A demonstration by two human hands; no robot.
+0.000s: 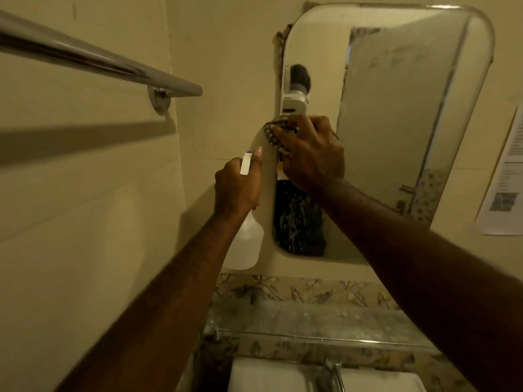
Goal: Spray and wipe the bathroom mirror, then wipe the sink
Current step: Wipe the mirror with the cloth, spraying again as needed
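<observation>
Our forearms reach up over the sink (283, 374). We grip the spray bottle (245, 244) in our left hand (237, 188), just beside the mirror (396, 123), while our right hand (311, 154) presses a bunched cloth (276, 131) against its left edge. Squeezing the trigger by accident could wet the wall, and the sink remains unwiped.
</observation>
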